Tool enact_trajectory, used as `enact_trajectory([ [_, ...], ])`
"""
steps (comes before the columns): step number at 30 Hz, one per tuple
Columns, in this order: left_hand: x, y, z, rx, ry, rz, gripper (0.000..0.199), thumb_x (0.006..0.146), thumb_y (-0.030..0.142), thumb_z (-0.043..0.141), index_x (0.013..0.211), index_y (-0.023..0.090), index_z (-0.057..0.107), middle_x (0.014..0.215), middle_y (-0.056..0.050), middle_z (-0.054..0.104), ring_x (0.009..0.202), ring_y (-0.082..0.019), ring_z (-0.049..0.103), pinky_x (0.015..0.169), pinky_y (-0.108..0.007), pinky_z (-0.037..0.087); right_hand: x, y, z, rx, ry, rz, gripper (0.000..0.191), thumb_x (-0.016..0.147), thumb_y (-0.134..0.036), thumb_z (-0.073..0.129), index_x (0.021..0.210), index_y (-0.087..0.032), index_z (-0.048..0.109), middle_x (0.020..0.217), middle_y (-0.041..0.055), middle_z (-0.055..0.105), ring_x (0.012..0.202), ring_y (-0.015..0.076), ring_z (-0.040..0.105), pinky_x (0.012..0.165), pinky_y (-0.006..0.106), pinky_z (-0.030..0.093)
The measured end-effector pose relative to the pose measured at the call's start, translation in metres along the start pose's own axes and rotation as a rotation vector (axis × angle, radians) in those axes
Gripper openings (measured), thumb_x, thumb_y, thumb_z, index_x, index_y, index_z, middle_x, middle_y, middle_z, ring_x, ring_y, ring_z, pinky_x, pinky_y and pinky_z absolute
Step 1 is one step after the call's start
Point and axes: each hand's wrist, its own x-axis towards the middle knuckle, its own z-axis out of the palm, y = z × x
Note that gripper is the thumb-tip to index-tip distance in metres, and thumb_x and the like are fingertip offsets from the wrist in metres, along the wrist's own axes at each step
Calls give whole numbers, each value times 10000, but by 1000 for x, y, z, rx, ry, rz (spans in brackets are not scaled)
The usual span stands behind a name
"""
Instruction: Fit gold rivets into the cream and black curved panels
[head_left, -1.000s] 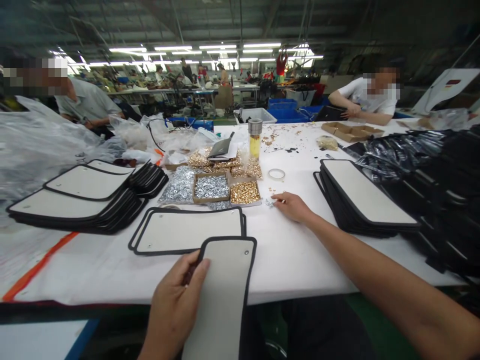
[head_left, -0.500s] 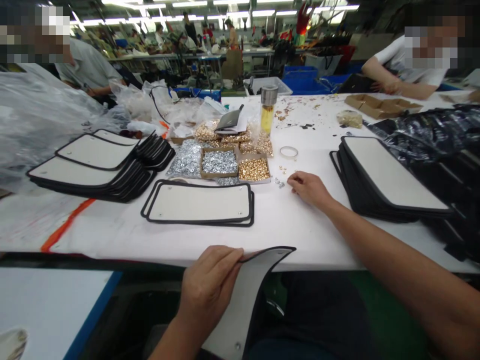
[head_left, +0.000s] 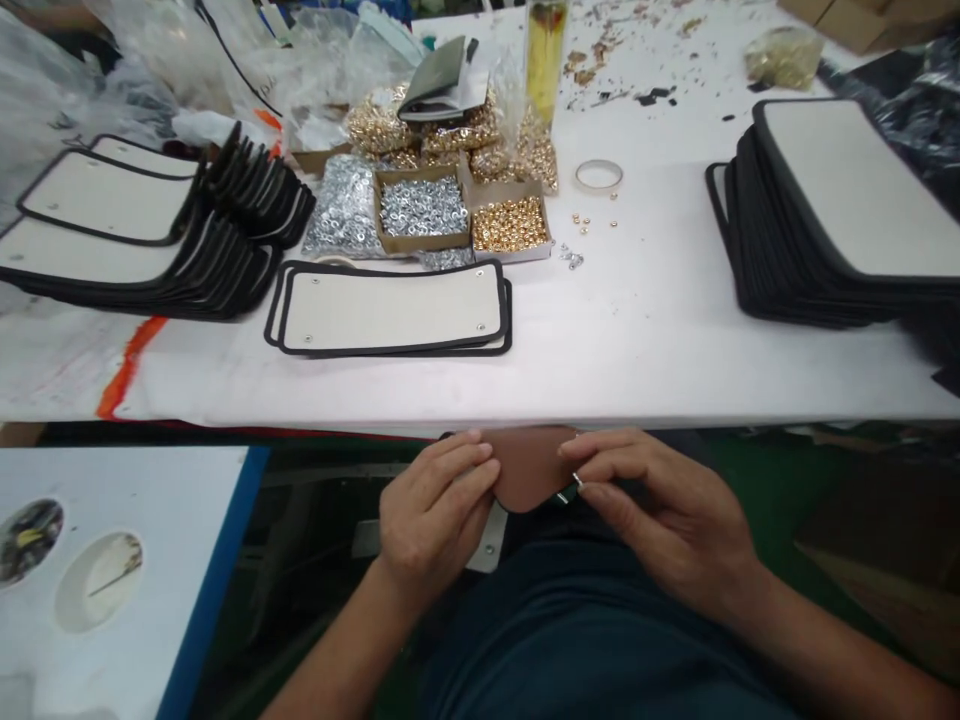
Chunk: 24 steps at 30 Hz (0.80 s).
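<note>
Just below the table's front edge, my left hand (head_left: 439, 510) grips a flexible panel (head_left: 529, 468). Its brown face is turned up, and a corner of pale backing with a small metal fastener shows lower down. My right hand (head_left: 667, 515) is at the panel's right edge, its thumb and fingertips closed on a small silver metal fastener (head_left: 577, 480). On the table ahead, two pale black-edged panels (head_left: 390, 310) overlap; the top one has fasteners at its corners. Behind them stand a box of silver washers (head_left: 424, 210) and a box of gold fasteners (head_left: 511, 224).
Stacks of similar panels stand at left (head_left: 97, 255) and right (head_left: 855, 200). Bags of gold pieces (head_left: 457, 135), a notebook (head_left: 435, 80), a bottle (head_left: 545, 60) and a tape ring (head_left: 598, 175) lie farther back. A white surface with holes (head_left: 172, 540) is at lower left.
My right hand has come back from the loose silver pieces on the table to the panel, now with a silver fastener. The panel's brown face has turned up, and the view tilts lower.
</note>
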Motion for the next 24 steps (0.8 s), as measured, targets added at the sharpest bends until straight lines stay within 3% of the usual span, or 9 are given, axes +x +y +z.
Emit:
enact_trajectory([
  [7, -1, 2, -6, 47, -67, 30, 351, 886, 3, 689, 1169, 210, 692, 1070, -97, 765, 1106, -239, 743, 926, -390, 658, 3, -2, -5, -78, 20, -83, 67, 989, -179, 688, 1019, -237, 703, 1084, 45, 792, 1010, 163, 761, 935, 276, 610],
  [15, 6, 3, -10, 51, -167, 24, 312, 904, 51, 660, 1158, 230, 688, 1031, -77, 727, 960, -198, 694, 835, -331, 614, 5, 0, -3, -56, 53, -77, 132, 966, -158, 701, 1040, -267, 709, 1077, 55, 793, 997, 216, 767, 894, 360, 637],
  [19, 14, 5, -9, -54, -170, -119, 261, 902, 47, 644, 1100, 209, 693, 1008, -76, 715, 918, -194, 676, 803, -329, 582, 4, -9, -5, -23, 75, -135, 217, 936, -112, 703, 1079, -275, 706, 1037, 58, 777, 942, 221, 754, 814, 364, 631],
  [24, 35, 7, -10, -235, -127, -344, 137, 925, 81, 662, 988, 197, 701, 931, -28, 702, 860, -152, 663, 789, -278, 543, 18, -13, 7, -2, -4, -276, 205, 938, -99, 703, 1090, -237, 693, 886, 42, 731, 796, 178, 709, 701, 307, 605],
])
